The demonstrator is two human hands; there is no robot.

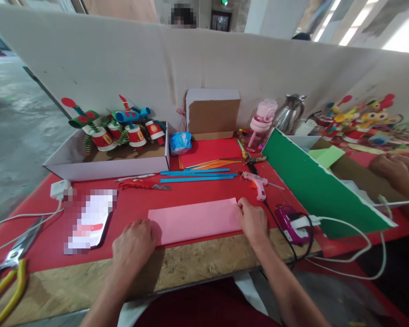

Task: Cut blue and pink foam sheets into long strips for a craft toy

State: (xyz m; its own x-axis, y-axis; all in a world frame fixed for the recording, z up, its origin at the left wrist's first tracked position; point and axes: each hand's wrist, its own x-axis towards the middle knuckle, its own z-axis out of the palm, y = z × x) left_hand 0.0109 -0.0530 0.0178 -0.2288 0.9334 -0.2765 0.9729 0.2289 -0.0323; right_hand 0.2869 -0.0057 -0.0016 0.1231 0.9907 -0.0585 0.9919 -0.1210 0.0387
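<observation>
A long strip of folded-looking pink paper (195, 222) lies by the front edge of the red table cover (136, 200). At its left end, my left hand (135, 243) is closed with curled fingers on the paper's edge. My right hand (254, 221) pinches the upper right corner. The fingertips of both hands are partly hidden. Just beyond the paper lie several blue paper strips (197, 180), a red-handled craft knife (139, 185) and a pink glue gun (257, 184). A phone (92, 220) rests to the left of my left hand.
Yellow-handled shears (15, 259) lie far left. A white box (105, 168) holds paper-cup figures. A green-sided box (313, 186) and a purple power socket (293, 225) with cables stand right. A pink bottle (261, 122) stands behind. Another person's hands (395, 165) are at far right.
</observation>
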